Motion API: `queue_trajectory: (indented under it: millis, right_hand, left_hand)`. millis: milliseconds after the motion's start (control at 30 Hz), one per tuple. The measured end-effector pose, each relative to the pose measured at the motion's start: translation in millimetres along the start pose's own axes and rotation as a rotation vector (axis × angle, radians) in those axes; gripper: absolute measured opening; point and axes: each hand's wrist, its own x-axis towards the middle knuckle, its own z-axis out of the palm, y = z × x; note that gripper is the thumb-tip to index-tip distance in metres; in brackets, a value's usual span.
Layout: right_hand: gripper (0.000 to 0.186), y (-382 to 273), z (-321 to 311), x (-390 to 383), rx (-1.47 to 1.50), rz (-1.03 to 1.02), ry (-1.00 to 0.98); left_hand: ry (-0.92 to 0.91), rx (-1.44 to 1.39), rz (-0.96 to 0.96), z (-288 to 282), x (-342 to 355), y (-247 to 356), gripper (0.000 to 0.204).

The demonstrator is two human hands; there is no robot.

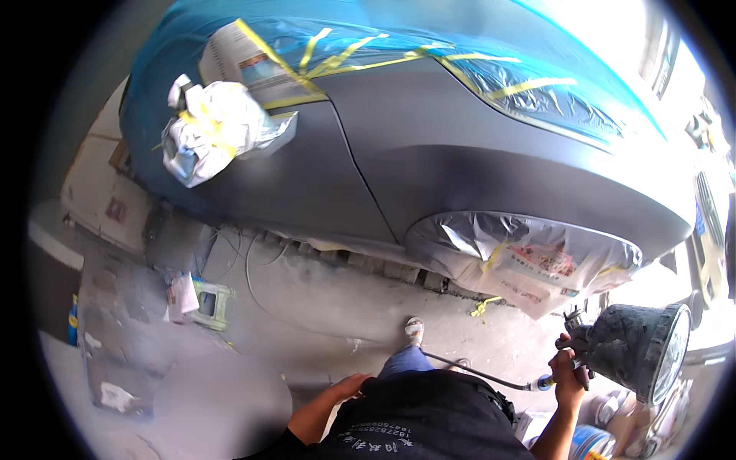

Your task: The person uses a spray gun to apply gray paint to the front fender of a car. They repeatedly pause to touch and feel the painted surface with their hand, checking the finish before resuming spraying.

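Note:
My right hand (566,377) is wrapped round the grip of a spray gun (584,337), which carries a large, paint-smeared dark cup (638,353). An air hose (491,378) joins the gun's handle at a blue fitting (545,381). My left hand (352,386) rests at my waist against the black shirt (429,418), its fingers laid out loosely and partly hidden. Ahead stands a car with a matte grey door (307,192) and fender (460,146). The gun is apart from the bodywork, below the wheel arch's front end.
Blue film (176,61) and yellow tape cover the car's upper parts. Paper wraps the side mirror (211,130); a paper-and-plastic sheet (529,264) hangs over the wheel arch. A green stool (213,305) stands left, the hose crosses the floor, and cans (590,443) sit lower right.

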Motion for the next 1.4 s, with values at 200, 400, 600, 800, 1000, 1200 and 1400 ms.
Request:
queue_trajectory:
  millis: [200,400,600,800,1000,1200,1400]
  right_hand:
    - [0.034,26,-29,1,-0.052,-0.184,-0.036]
    - [0.009,33,6,-19,-0.179,-0.411,-0.166]
    - [0.010,49,50,-25,-0.529,-0.712,-0.442]
    - [0.007,-17,149,-46,-0.142,-0.442,-0.729]
    - [0.010,-87,293,-100,0.052,-0.343,-0.780]
    - [0.014,-161,462,-178,-0.012,-0.528,-0.906]
    - [0.020,-200,571,-233,-0.026,-0.532,-1.065]
  left_hand:
    - [-0.405,-0.283,0.095,36,7,7,0.080]
    - [-0.219,-0.001,-0.074,55,-4,37,0.091]
    - [-0.404,-0.023,0.038,28,-29,28,0.067]
    - [0.159,0.360,0.453,-14,-26,20,0.050]
    - [0.159,0.013,0.776,-65,-114,27,0.060]
    - [0.276,-0.057,0.997,-176,-167,-19,0.067]
    - [0.411,-0.104,1.026,-273,-214,-59,0.067]
